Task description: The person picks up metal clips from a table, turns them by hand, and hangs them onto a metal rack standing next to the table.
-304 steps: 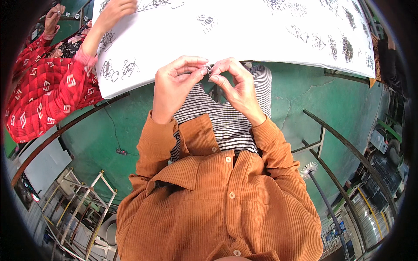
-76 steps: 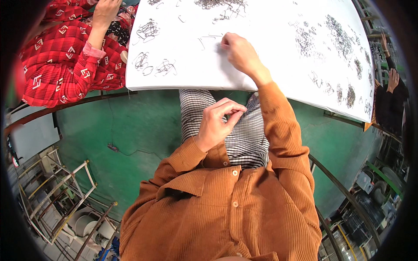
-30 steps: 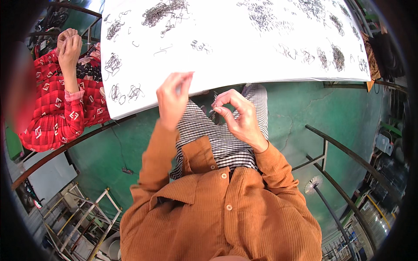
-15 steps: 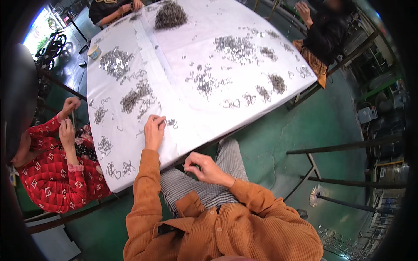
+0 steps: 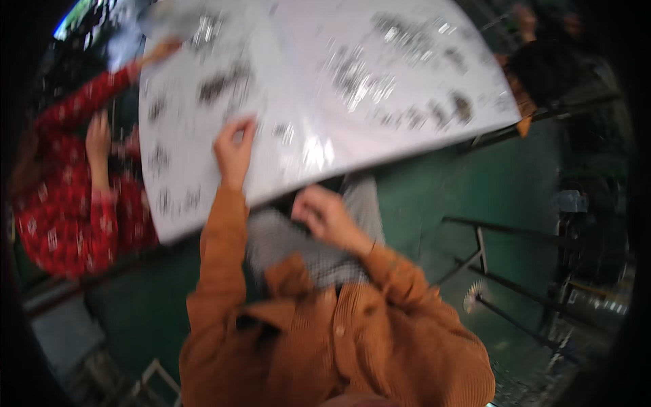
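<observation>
My left hand (image 5: 234, 150) hovers over the near part of a white-covered table (image 5: 268, 180). Its thumb and forefinger meet in a pinch, and blur hides whatever may be between them. Just right of it lies a small cluster of metal pieces (image 5: 284, 131). Above my lap, by the table's near edge, is my right hand (image 5: 325, 216), its fingers curled together; anything in them is too small or smeared to make out. Beyond my left hand sits a dark heap of wire-like metal pieces (image 5: 222, 84).
Shiny metal pieces (image 5: 359, 81) are spread across the table's right half, with small dark piles (image 5: 461, 106) near the right edge. A person in red (image 5: 68, 217) sits at the left, and another in dark clothes (image 5: 546, 74) at the far right. Metal bars (image 5: 481, 251) stand at right.
The whole view has shifted and blurred, the table now higher in it. The person in red has stretched one arm out over the table. Both my hands stay closed.
</observation>
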The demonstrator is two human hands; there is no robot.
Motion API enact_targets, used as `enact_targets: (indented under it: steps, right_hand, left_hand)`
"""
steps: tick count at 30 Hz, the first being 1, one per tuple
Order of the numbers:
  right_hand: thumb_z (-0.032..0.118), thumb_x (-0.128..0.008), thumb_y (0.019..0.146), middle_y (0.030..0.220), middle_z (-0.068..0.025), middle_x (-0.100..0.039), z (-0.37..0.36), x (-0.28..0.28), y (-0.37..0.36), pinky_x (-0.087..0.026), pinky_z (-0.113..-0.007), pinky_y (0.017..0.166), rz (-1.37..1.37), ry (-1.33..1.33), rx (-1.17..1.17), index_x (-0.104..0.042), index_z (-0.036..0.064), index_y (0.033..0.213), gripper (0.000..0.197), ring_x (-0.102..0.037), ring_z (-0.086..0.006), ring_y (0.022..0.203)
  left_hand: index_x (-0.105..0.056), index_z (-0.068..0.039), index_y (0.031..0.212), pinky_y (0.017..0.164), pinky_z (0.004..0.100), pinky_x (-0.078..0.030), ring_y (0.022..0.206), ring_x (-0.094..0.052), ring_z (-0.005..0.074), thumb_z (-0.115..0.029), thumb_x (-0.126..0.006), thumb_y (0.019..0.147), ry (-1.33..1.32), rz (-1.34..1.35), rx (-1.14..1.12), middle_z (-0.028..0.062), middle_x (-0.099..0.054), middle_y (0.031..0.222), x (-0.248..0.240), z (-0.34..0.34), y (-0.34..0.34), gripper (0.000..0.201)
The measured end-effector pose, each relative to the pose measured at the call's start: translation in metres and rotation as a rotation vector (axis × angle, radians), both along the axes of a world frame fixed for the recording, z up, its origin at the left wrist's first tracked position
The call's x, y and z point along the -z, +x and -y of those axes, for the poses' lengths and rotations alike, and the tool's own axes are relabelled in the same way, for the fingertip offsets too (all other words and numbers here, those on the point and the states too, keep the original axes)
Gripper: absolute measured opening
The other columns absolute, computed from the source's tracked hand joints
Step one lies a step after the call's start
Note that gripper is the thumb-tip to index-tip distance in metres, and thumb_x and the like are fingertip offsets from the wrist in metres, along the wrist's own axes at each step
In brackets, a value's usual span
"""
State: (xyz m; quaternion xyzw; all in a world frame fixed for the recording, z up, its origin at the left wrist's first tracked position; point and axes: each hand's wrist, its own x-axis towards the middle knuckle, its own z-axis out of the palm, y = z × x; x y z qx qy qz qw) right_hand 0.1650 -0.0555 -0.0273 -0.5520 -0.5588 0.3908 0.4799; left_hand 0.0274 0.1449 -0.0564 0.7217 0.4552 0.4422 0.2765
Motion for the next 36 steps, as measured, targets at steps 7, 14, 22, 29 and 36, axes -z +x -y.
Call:
enact_targets:
  steps: [7,14,22,29,36]
  right_hand:
    - [-0.002,-0.064,0.081,0.08,-0.011,-0.058,-0.006,0.006,-0.007,-0.047,-0.033,0.065,0.023,0.09,0.003,-0.059,0.0001,0.085,0.007,-0.059,-0.0262,0.072]
    - [-0.002,-0.063,0.082,0.082,-0.0109,-0.059,-0.013,0.009,-0.013,-0.048,-0.035,0.065,0.077,0.092,0.049,-0.059,0.0013,0.086,0.007,-0.06,-0.027,0.072]
    - [-0.002,-0.064,0.082,0.081,-0.01,-0.058,-0.022,0.019,-0.016,-0.047,-0.034,0.06,0.124,0.179,0.11,-0.058,0.0015,0.086,0.008,-0.059,-0.0262,0.069]
    - [0.0,-0.065,0.082,0.091,-0.0106,-0.063,-0.027,0.021,-0.006,-0.051,-0.033,0.067,0.134,0.185,0.052,-0.062,0.0026,0.094,0.013,-0.063,-0.0261,0.076]
    - [0.0,-0.06,0.083,0.088,-0.0127,-0.062,-0.169,0.03,-0.023,-0.05,-0.036,0.074,0.375,0.331,0.031,-0.065,0.0033,0.091,0.011,-0.062,-0.0305,0.081]
  left_hand:
    - [-0.067,0.003,0.104,0.075,0.0258,-0.056,0.085,-0.066,0.014,0.004,-0.065,0.083,-0.322,0.039,0.06,0.0096,-0.068,0.098,-0.003,0.009,-0.007,0.021]
    - [-0.059,0.007,0.114,0.079,0.0256,-0.056,0.093,-0.063,0.0161,0.009,-0.066,0.08,-0.621,0.323,0.184,0.0122,-0.065,0.101,-0.031,0.094,-0.027,0.035]
    - [-0.061,0.006,0.109,0.073,0.026,-0.058,0.089,-0.064,0.0145,0.01,-0.067,0.08,-0.746,0.393,0.124,0.0112,-0.065,0.096,-0.043,0.128,-0.028,0.029]
    - [-0.061,0.006,0.104,0.075,0.0249,-0.058,0.093,-0.063,0.0139,0.011,-0.066,0.081,-0.703,0.475,0.108,0.0106,-0.064,0.101,-0.039,0.137,-0.03,0.024]
    - [-0.063,0.004,0.1,0.081,0.0237,-0.055,0.092,-0.064,0.0123,0.011,-0.066,0.082,-0.664,0.393,0.153,0.0095,-0.066,0.102,-0.033,0.14,-0.03,0.019]
